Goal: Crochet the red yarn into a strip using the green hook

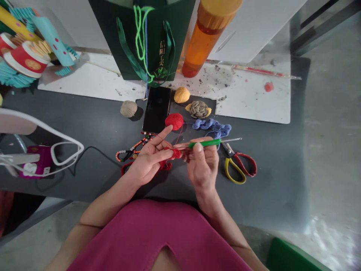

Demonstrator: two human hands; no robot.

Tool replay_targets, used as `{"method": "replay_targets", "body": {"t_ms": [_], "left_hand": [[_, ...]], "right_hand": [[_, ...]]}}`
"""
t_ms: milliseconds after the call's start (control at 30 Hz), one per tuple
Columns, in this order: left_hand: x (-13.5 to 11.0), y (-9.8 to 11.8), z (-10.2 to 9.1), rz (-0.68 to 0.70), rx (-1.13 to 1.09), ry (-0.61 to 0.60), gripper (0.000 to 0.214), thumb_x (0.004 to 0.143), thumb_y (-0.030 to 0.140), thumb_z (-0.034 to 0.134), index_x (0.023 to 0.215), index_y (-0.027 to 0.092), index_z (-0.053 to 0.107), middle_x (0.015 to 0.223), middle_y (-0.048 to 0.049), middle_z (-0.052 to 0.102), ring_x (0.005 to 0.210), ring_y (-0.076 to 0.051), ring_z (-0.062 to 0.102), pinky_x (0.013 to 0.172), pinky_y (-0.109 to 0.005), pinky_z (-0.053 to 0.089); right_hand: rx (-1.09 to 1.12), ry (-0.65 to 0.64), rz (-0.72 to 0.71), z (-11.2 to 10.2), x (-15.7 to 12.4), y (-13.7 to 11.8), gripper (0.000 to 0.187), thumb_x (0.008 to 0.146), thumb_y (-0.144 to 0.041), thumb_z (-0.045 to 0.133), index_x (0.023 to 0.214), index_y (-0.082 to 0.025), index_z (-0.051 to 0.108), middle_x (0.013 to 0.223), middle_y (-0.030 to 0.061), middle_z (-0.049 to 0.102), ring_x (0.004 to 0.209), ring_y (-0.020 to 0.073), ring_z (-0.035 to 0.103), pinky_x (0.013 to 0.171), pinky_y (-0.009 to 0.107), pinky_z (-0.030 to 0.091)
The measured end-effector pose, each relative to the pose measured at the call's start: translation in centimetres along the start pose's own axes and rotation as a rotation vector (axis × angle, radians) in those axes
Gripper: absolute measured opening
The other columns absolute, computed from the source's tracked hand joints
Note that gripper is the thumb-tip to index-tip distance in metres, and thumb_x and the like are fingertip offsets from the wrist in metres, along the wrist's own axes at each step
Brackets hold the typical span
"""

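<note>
My left hand [149, 160] pinches a small piece of red crochet work [175, 153] between thumb and fingers, its index finger raised with red yarn running by it. In my right hand [203, 165] is a crochet hook with a green handle [207, 143], its tip end pointing left at the red piece. More red crochet [166, 165] hangs below the left hand. Just beyond the fingers sits a ball of red yarn [174, 121], a strand leading down from it. Blue crochet work [214, 127] lies past the right hand, and scissors [238, 165] with yellow and red handles rest right of it.
A black phone [156, 109], beige yarn ball [129, 108], yellow yarn ball [182, 95] and crocheted flower [199, 109] lie ahead. Behind stand a dark green bag [143, 41] and orange bottle [203, 41]. A beaded string [131, 150] and white-framed object [67, 145] are at left.
</note>
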State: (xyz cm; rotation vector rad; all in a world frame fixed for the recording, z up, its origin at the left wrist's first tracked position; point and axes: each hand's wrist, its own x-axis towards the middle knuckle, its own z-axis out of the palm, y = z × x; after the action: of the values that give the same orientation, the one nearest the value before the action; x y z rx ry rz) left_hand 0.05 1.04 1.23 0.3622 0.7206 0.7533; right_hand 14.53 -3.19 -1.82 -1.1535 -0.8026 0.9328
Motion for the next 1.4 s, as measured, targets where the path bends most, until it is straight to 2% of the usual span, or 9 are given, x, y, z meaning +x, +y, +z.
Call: {"method": "replay_targets", "body": {"t_ms": [133,267,367,567,767,933,1100,1267,1400], "left_hand": [[0.0,-0.4,0.2,0.095,0.045,0.028,0.060,0.073,0.024,0.096,0.130,0.031,0.078,0.082,0.0071,0.071,0.077,-0.007,0.063,0.081,-0.021,0.051],[0.2,-0.6,0.0,0.141,0.081,0.071,0.062,0.074,0.025,0.096,0.133,0.030,0.077,0.081,0.0068,0.072,0.075,-0.006,0.064,0.080,-0.020,0.052],[0.2,-0.5,0.0,0.106,0.032,0.071,0.055,0.074,0.021,0.095,0.127,0.026,0.079,0.075,0.0072,0.071,0.069,-0.005,0.062,0.074,-0.018,0.051],[0.2,-0.1,0.0,-0.001,-0.031,0.059,0.055,0.071,0.017,0.096,0.123,0.024,0.081,0.075,0.0075,0.072,0.070,-0.005,0.064,0.078,-0.018,0.053],[0.2,0.0,-0.3,-0.014,-0.001,0.035,0.055,0.074,0.016,0.092,0.127,0.025,0.079,0.073,0.0069,0.070,0.070,-0.007,0.064,0.075,-0.021,0.051],[0.4,-0.1,-0.8,-0.051,-0.006,-0.015,0.052,0.075,0.016,0.090,0.125,0.025,0.081,0.077,0.0051,0.070,0.074,-0.008,0.064,0.084,-0.025,0.052],[0.3,-0.3,-0.6,-0.053,0.047,-0.046,0.048,0.071,0.019,0.092,0.118,0.028,0.085,0.081,0.0020,0.072,0.079,-0.011,0.065,0.082,-0.026,0.052],[0.1,-0.5,0.0,0.162,0.206,0.085,0.053,0.074,0.024,0.094,0.124,0.031,0.082,0.077,0.0057,0.066,0.072,-0.006,0.059,0.073,-0.021,0.049],[0.0,-0.6,0.0,0.210,0.301,0.116,0.058,0.076,0.027,0.093,0.132,0.029,0.078,0.076,0.0060,0.064,0.068,-0.007,0.056,0.067,-0.021,0.048]], "right_hand": [[-0.048,-0.029,-0.072,0.2,-0.2,-0.2,0.005,0.101,-0.032,0.071,0.102,-0.030,0.075,0.091,-0.0013,0.084,0.064,0.0131,0.072,0.053,0.027,0.053],[-0.242,-0.101,-0.346,0.5,-0.2,-1.0,0.014,0.100,-0.021,0.070,0.108,-0.030,0.077,0.097,0.0017,0.087,0.084,0.0187,0.081,0.072,0.034,0.064],[-0.402,-0.103,-0.516,0.5,-0.1,-1.2,0.016,0.096,-0.018,0.075,0.105,-0.030,0.079,0.100,0.0029,0.088,0.085,0.0204,0.083,0.074,0.037,0.066],[-0.295,0.057,-0.226,0.5,-0.5,-1.2,0.008,0.099,-0.032,0.073,0.097,-0.028,0.079,0.085,0.0012,0.083,0.074,0.0191,0.078,0.067,0.035,0.064],[-0.254,0.115,-0.154,0.2,-0.3,-0.5,0.014,0.104,-0.042,0.065,0.100,-0.029,0.069,0.078,-0.0006,0.074,0.053,0.0149,0.067,0.049,0.031,0.054],[-0.113,-0.019,-0.010,-0.5,0.4,0.4,0.018,0.110,-0.047,0.049,0.104,-0.032,0.058,0.072,-0.0018,0.075,0.066,0.0213,0.078,0.058,0.036,0.059],[0.029,-0.087,0.177,-0.1,0.4,0.4,0.027,0.103,-0.056,0.058,0.098,-0.029,0.061,0.072,-0.0008,0.078,0.076,0.0232,0.081,0.066,0.037,0.062],[0.038,-0.039,0.101,0.8,-0.2,0.6,0.025,0.096,-0.052,0.072,0.097,-0.028,0.070,0.085,-0.0002,0.081,0.077,0.0188,0.078,0.069,0.034,0.064],[-0.122,-0.044,-0.062,0.4,0.0,0.3,0.016,0.097,-0.044,0.074,0.096,-0.028,0.077,0.090,0.0010,0.081,0.087,0.0184,0.077,0.080,0.036,0.064]]}}
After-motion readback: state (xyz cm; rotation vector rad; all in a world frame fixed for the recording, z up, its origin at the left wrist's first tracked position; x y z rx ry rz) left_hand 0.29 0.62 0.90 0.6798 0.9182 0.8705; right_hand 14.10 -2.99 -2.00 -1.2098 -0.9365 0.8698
